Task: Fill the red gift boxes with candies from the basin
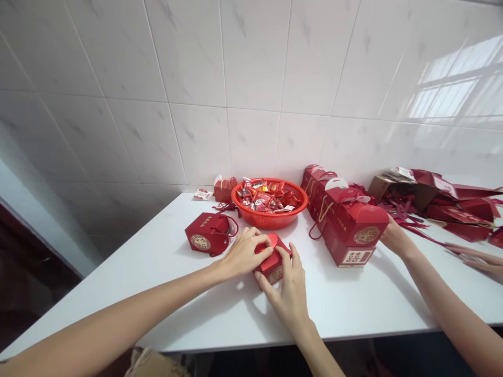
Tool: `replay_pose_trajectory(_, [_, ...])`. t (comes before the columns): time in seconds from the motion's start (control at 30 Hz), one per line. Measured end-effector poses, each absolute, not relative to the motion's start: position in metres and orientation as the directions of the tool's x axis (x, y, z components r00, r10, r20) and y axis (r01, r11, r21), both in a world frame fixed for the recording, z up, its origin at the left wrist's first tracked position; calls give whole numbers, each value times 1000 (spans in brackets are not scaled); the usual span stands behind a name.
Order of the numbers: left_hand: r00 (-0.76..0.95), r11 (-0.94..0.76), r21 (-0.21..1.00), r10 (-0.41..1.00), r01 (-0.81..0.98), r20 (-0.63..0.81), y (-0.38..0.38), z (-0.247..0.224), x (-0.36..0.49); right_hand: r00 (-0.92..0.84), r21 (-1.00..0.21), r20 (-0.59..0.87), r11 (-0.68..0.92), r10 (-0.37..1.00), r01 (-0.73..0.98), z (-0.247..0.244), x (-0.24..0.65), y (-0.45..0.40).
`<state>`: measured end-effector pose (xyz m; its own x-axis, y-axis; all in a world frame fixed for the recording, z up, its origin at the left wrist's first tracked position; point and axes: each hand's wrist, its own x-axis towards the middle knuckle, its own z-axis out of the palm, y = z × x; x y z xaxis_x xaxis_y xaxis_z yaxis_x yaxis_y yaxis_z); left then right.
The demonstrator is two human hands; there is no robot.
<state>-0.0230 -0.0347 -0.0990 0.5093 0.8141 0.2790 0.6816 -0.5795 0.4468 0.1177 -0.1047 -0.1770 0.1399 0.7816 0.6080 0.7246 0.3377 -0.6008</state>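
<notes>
A small red gift box (275, 273) with a gold emblem stands on the white table before me. My left hand (244, 252) grips it from the left, fingers bent over its top. On the right side, my right hand (290, 287) holds the same box, with the thumb low on the front and the fingers at the upper edge. Part of the box is hidden behind my fingers. Left of my hands, another red gift box (206, 234) with a dark red cord handle lies on its side. Just behind stands a red plastic basket (267, 220) of wrapped candies (262, 199).
Red gift boxes (334, 225) stand in a row on the right, a co-worker's hand (394, 238) touching the front one. Farther right lie flat red cartons, ribbons (401, 212) and another hand (481, 262). A small red box (223, 189) stands near the tiled wall (251, 141).
</notes>
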Motion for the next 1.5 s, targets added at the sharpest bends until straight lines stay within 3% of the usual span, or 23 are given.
replay_pose_trajectory(0.33, [725, -698, 565, 647, 441, 234, -42, -96, -22, 142, -631, 632, 399, 762, 665, -174, 161, -126])
replay_pose_trajectory(0.5, [787, -810, 401, 552, 428, 276, -39, -97, -28, 224, -631, 644, 342, 732, 696, -172, 197, -156])
replay_pose_trajectory(0.67, [719, -807, 256, 591, 532, 366, -26, -92, -36, 408, -628, 668, 177, 622, 758, -174, 244, -190])
replay_pose_trajectory(0.93, [590, -746, 159, 622, 647, 516, -3, -90, -53, 676, -671, 660, -147, 329, 727, -163, 303, -197])
replay_pose_trajectory(1.07, [558, -711, 136, 643, 690, 525, 0, -85, -56, 721, -714, 650, -132, 240, 688, -165, 324, -164])
replay_pose_trajectory(1.13, [548, -696, 135, 656, 706, 518, 1, -83, -56, 716, -731, 641, -62, 277, 679, -168, 335, -144])
replay_pose_trajectory(1.3, [527, -667, 141, 684, 731, 504, 4, -80, -59, 675, -817, 481, 7, 559, 577, -173, 350, -107])
replay_pose_trajectory(1.5, [505, -626, 147, 727, 766, 465, 7, -70, -66, 844, -906, 385, -19, 374, 422, -173, 347, -105])
